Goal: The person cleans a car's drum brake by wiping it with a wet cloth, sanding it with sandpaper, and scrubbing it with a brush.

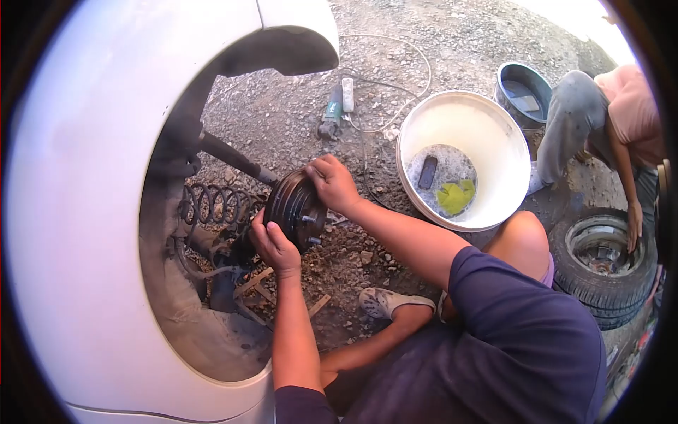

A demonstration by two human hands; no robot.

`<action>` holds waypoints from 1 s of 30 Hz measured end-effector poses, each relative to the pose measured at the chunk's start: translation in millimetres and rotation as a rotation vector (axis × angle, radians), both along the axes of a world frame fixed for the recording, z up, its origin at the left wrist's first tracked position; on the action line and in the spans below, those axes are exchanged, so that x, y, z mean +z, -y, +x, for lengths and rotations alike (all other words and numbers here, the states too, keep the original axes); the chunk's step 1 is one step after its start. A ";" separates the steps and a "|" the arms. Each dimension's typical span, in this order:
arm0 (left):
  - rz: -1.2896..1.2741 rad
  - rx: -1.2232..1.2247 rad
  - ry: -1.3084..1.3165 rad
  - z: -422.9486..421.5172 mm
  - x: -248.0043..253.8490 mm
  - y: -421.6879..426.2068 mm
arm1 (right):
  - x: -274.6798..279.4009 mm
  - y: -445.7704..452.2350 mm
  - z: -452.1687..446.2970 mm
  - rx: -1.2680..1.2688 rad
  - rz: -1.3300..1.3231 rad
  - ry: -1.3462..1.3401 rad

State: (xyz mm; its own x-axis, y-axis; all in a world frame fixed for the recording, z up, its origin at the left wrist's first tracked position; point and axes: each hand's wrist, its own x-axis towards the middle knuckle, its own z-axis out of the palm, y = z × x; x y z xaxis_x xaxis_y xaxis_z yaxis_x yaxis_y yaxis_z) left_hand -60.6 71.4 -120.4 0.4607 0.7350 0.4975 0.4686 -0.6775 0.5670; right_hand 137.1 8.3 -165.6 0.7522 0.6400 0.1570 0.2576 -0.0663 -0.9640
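A dark, ribbed brake drum with wheel studs on its face sits at the end of the axle in the wheel well of a white car. My left hand is curved round the drum's lower left rim. On its upper right edge lies my right hand, fingers bent over the rim. Both hands grip the drum from opposite sides. Behind it are a coil spring and a shock absorber. The drum's far side is hidden.
A white bucket holds foamy water, a dark brush and a yellow-green cloth. Behind it stands a dark basin. A green grinder lies on gravel by a cable. At right a person touches a wheel atop a tyre.
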 end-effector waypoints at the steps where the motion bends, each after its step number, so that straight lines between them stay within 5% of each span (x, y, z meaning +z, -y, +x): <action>1: -0.019 -0.008 0.002 0.1 2.1 1.7 | 7.2 3.9 -8.3 -0.011 0.054 0.019; 6: -0.132 -0.023 0.021 -0.1 -0.9 1.1 | 45.5 28.6 -22.1 0.166 0.297 0.389; 10: -0.042 -0.015 0.033 1.3 0.1 0.3 | -24.8 -1.7 2.8 0.009 -0.022 -0.041; 16: -0.144 -0.015 0.039 2.9 0.1 -0.3 | 32.4 19.7 -15.2 0.121 0.359 0.299; 20: -0.056 -0.014 0.026 1.0 1.8 -2.3 | -9.2 0.6 2.6 0.036 0.037 -0.182; 26: -0.106 -0.012 0.038 2.4 0.7 0.3 | 19.0 18.6 -12.1 0.029 0.279 0.250; 30: -0.047 -0.015 0.032 2.0 -1.7 -4.8 | -33.9 -1.5 -6.2 -0.028 -0.020 -0.186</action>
